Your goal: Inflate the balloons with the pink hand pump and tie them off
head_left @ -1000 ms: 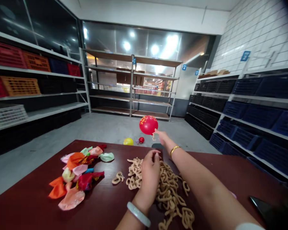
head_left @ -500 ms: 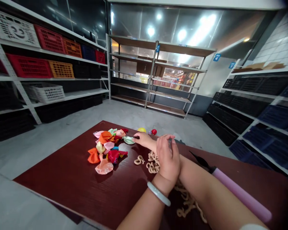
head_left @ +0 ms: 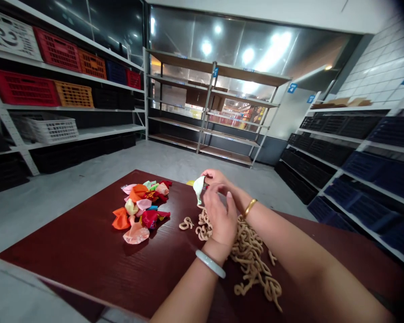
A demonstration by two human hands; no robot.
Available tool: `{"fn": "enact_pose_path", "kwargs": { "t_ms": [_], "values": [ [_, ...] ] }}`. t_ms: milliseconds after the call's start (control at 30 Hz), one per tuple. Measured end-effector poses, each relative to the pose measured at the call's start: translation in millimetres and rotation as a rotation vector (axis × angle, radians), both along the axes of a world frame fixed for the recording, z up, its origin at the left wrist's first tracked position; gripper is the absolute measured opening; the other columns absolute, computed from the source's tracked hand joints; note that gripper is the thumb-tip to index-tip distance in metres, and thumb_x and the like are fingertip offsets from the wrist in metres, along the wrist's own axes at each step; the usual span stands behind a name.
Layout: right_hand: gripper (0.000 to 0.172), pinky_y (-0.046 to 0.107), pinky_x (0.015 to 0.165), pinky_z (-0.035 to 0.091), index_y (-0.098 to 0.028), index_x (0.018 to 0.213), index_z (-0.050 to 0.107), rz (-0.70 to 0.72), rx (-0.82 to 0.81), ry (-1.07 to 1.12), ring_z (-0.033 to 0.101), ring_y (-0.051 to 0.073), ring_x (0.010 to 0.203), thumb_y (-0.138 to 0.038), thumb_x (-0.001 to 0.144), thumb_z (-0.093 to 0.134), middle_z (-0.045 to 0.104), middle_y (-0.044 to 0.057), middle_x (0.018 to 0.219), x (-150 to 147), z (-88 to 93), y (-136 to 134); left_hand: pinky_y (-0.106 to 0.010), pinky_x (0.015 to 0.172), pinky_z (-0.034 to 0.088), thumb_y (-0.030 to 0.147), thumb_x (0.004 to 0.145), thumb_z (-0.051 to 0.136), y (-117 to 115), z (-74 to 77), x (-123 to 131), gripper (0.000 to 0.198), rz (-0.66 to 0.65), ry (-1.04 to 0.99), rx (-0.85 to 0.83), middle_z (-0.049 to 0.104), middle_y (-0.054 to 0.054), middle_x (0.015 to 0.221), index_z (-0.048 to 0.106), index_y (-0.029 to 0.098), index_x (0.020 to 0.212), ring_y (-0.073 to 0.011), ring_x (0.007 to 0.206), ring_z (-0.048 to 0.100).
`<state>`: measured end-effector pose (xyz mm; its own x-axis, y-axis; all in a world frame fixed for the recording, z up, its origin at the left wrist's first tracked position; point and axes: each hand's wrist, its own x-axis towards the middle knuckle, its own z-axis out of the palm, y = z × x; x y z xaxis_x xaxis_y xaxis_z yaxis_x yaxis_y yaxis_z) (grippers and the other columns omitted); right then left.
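A pale green deflated balloon (head_left: 198,188) hangs from the fingers of my right hand (head_left: 215,176), just above the table. My left hand (head_left: 220,215), with a white bangle at its wrist, is open beside it, in front of the right hand. Its fingers are curved and apart, and I see nothing in them. Under and beside the left hand spreads a heap of tan curly strands (head_left: 251,251), with a loose curl (head_left: 186,223) apart to the left. A pile of deflated balloons (head_left: 138,193) in several colours lies further left.
The dark red-brown table (head_left: 84,251) has its left edge in view. Shelves with crates (head_left: 23,87) stand at the left, and a rack (head_left: 205,107) stands at the back. Dark crates (head_left: 360,188) fill the right shelves. Beyond the table is grey floor (head_left: 175,159).
My right hand has picked up the pale green balloon from beside the pile and brought it up and right, towards my left hand. My arms have uncrossed somewhat. The view has shifted slightly.
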<state>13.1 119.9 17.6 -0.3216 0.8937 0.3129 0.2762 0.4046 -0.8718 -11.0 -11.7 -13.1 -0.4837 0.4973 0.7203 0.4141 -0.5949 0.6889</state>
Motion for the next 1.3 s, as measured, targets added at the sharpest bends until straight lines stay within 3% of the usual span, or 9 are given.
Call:
{"fn": "enact_pose_path", "kwargs": {
  "t_ms": [133,233,433,567,733,833,967,1067,1300],
  "values": [
    [0.011,0.024,0.060,0.043,-0.016,0.078,0.067,0.040,0.098,-0.160,0.055,0.011,0.060,-0.012,0.075,0.057,0.066,-0.002,0.069,32.0,18.0,-3.0,-0.051,0.107,0.031,0.029,0.078,0.069,22.4,-12.1,-5.2,0.061,0.193,-0.069,-0.093,0.046,-0.025,0.131,0.041,0.008,0.128,-0.0327,0.127,0.042],
    [0.014,0.023,0.059,0.039,-0.018,0.081,0.067,-0.010,0.192,-0.262,0.054,0.011,0.060,-0.013,0.076,0.055,0.065,-0.002,0.070,54.0,28.6,-11.7,-0.050,0.105,0.034,0.032,0.073,0.074,38.5,-23.4,-8.8,0.073,0.154,-0.083,-0.280,0.048,-0.028,0.131,0.040,0.004,0.131,-0.0358,0.127,0.044],
    [0.017,0.022,0.059,0.035,-0.019,0.085,0.068,-0.084,0.305,-0.463,0.054,0.011,0.063,-0.012,0.078,0.055,0.067,-0.001,0.074,88.9,41.2,-36.8,-0.038,0.088,0.045,0.035,0.084,0.061,43.8,-35.0,-7.7,0.045,-0.320,-0.005,-0.411,0.065,-0.016,0.115,0.052,0.015,0.123,-0.0266,0.105,0.063],
    [0.018,0.022,0.062,0.036,-0.018,0.087,0.070,-0.135,0.342,-0.576,0.056,0.012,0.068,-0.012,0.080,0.055,0.069,0.001,0.079,109.0,50.4,-50.5,-0.031,0.070,0.044,0.036,0.087,0.054,33.4,-33.7,-0.3,0.022,-0.435,0.131,-0.432,0.069,-0.008,0.083,0.063,0.018,0.096,-0.0214,0.075,0.064],
    [0.015,0.023,0.066,0.034,-0.018,0.083,0.072,-0.178,0.340,-0.713,0.057,0.014,0.076,-0.013,0.080,0.059,0.070,0.003,0.083,139.2,63.4,-63.4,-0.026,0.057,0.035,0.042,0.087,0.053,23.2,-31.3,13.8,0.028,-0.565,0.186,-0.440,0.059,-0.001,0.061,0.061,0.019,0.074,-0.0150,0.055,0.052],
    [0.013,0.023,0.064,0.034,-0.018,0.084,0.073,-0.181,0.307,-0.748,0.057,0.013,0.074,-0.015,0.080,0.061,0.071,0.003,0.083,154.6,64.9,-67.1,-0.024,0.050,0.033,0.047,0.084,0.056,16.7,-28.5,23.8,0.031,-0.822,0.014,-0.561,0.055,0.001,0.057,0.063,0.017,0.076,-0.0122,0.048,0.046],
    [0.012,0.021,0.059,0.036,-0.018,0.086,0.073,-0.173,0.225,-0.746,0.057,0.011,0.066,-0.018,0.081,0.062,0.071,0.000,0.079,169.2,56.2,-67.2,-0.020,0.052,0.039,0.039,0.079,0.068,1.8,-17.1,26.8,0.026,-1.305,-0.326,-0.768,0.059,-0.001,0.066,0.065,0.014,0.078,-0.0092,0.054,0.052],
    [0.017,0.021,0.064,0.041,-0.019,0.092,0.073,-0.190,0.175,-0.725,0.061,0.012,0.072,-0.025,0.085,0.058,0.073,0.002,0.087,185.1,43.6,-73.3,-0.019,0.058,0.046,0.026,0.080,0.070,-3.8,-6.9,19.2,0.013,-1.531,-0.632,-0.736,0.061,-0.002,0.074,0.065,0.014,0.083,-0.0083,0.061,0.057],
    [0.058,0.034,0.084,0.045,-0.020,0.126,0.060,-0.398,-0.067,-0.919,0.060,0.027,0.106,-0.050,0.078,0.064,0.064,0.013,0.122,266.1,-17.0,-134.5,-0.019,0.060,0.055,0.018,0.092,0.053,14.7,3.4,-5.7,0.010,-1.380,-1.137,-0.523,0.064,-0.003,0.078,0.062,0.014,0.090,-0.0091,0.064,0.063]
  ]
}}
